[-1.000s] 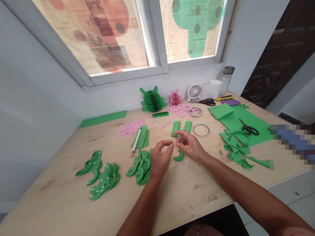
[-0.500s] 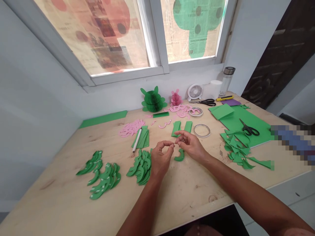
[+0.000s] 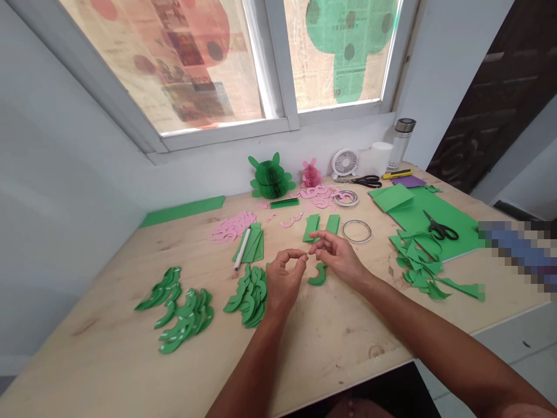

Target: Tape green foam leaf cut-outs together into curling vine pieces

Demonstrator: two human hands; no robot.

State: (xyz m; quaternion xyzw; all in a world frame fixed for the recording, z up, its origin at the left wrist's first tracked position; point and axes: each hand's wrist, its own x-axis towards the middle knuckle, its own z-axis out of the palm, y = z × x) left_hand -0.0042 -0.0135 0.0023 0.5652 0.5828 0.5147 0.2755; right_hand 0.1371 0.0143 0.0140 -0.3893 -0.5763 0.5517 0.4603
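Observation:
My left hand (image 3: 284,280) hovers over the wooden table (image 3: 331,342) with thumb and forefinger pinched into a ring. My right hand (image 3: 337,258) is right beside it, fingertips curled toward the left hand's. Anything between the fingertips is too small to make out. A curved green paper piece (image 3: 317,274) lies on the table just under my right hand. A pile of similar green curved pieces (image 3: 248,288) lies by my left wrist. Two folded green strips (image 3: 321,226) and a clear tape ring (image 3: 356,231) lie just beyond my hands.
More green curved pieces (image 3: 178,310) lie at the left, and pink cut-outs (image 3: 230,226) and a white pen (image 3: 241,248) further back. Green sheets with black scissors (image 3: 439,226) and scraps (image 3: 420,267) lie to the right. Paper honeycomb figures (image 3: 270,177), a small fan (image 3: 344,163) and a bottle (image 3: 400,142) stand by the wall.
Barely anything: my fingertips shift slightly against each other, and both hands stay in the same place above the green curved piece.

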